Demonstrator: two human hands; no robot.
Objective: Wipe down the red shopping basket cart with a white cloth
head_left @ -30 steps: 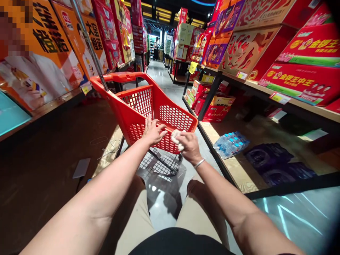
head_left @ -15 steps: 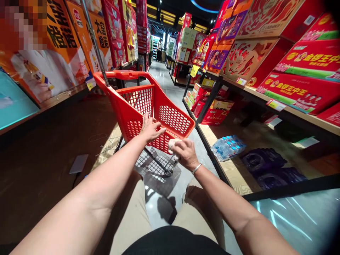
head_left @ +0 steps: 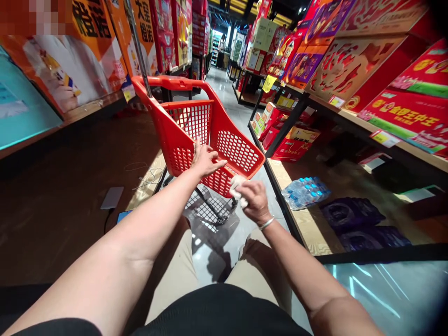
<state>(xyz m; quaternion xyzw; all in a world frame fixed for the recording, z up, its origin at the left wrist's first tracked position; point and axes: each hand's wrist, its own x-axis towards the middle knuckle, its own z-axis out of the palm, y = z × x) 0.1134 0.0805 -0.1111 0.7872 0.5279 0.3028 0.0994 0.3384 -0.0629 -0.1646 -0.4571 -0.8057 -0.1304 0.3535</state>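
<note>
A red plastic shopping cart (head_left: 189, 121) with perforated walls stands in front of me in the aisle, on a dark metal frame. My left hand (head_left: 207, 160) lies against its near side wall, fingers spread and holding nothing. A crumpled whitish cloth (head_left: 237, 185) is gripped in my right hand (head_left: 255, 198), which is near the cart's right lower corner. I cannot tell whether the cloth touches the wall. The right hand is slightly blurred, and a bracelet (head_left: 267, 222) circles that wrist.
Shelves with boxed goods line both sides. At right, a pack of water bottles (head_left: 305, 192) and purple wrapped packs (head_left: 352, 212) lie on the bottom shelf. At left are a white flat device (head_left: 112, 198) and a thin cable (head_left: 151, 175). A person (head_left: 222, 44) stands far down the aisle.
The view has shifted, so the cart and shelves appear a little higher and further right. My right hand has moved slightly with the cloth. The left hand stays on the cart wall.
</note>
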